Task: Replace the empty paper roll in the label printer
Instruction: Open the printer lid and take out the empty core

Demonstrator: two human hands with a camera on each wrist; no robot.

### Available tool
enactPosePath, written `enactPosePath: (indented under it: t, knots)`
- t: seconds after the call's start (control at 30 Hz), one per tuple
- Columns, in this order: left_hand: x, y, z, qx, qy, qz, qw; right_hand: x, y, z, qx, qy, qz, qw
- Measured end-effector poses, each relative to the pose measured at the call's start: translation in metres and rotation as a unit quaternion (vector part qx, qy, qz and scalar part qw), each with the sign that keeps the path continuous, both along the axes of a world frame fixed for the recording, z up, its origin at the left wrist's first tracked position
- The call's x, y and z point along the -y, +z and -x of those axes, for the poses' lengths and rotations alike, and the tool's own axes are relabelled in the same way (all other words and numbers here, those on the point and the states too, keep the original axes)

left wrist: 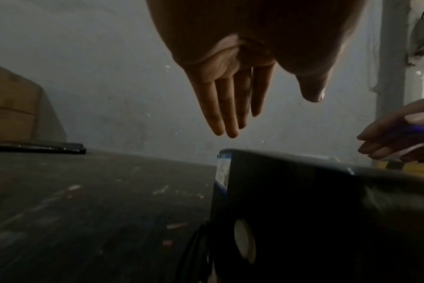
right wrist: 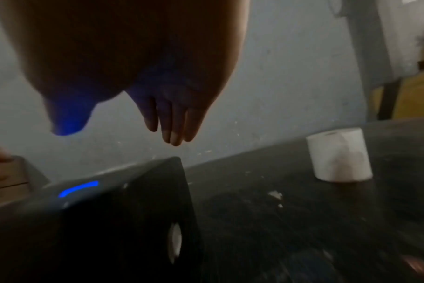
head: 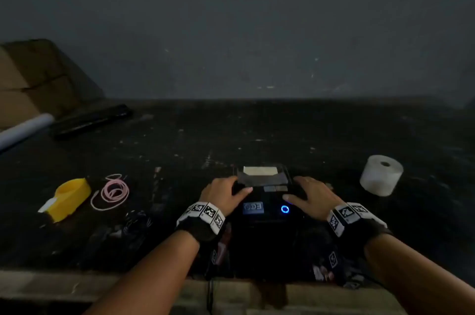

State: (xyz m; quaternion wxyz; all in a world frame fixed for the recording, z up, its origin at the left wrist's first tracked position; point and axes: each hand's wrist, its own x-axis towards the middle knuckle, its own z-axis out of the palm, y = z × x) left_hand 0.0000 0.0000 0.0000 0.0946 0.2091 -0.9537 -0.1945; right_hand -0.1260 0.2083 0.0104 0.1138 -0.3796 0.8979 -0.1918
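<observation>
Flanking printer (head: 267, 201) — both hands flat-fingered

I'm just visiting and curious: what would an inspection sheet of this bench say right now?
Surface: dark, scuffed worktable, dimly lit.
Job's things: black label printer with a blue ring light; white paper roll standing on end to its right, untouched.
Clutter: yellow tape dispenser, long black object, white tube.
Grippers: left hand and right hand on either side of the printer's top, fingers straight, gripping nothing.
Cables: pink coiled cord.
Surroundings: grey wall; cardboard boxes at far left.
</observation>
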Motion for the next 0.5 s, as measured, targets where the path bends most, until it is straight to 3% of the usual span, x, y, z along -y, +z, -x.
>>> enactPosePath:
  t: [0.17,0.37,0.5]
  knots:
    - [-0.007,-0.038,-0.011,0.018,-0.007,-0.083,0.996,-0.009,-0.015,-0.026,0.121,0.005,-0.002,0.993]
    - [-0.006,-0.059,-0.01,0.031,-0.012,-0.177,0.984,-0.006,-0.032,-0.027,0.125,-0.009,-0.002,0.992]
    - [-0.01,-0.063,-0.013,0.071,-0.01,-0.187,0.98,-0.001,-0.043,-0.02,0.135,-0.013,-0.009,0.991]
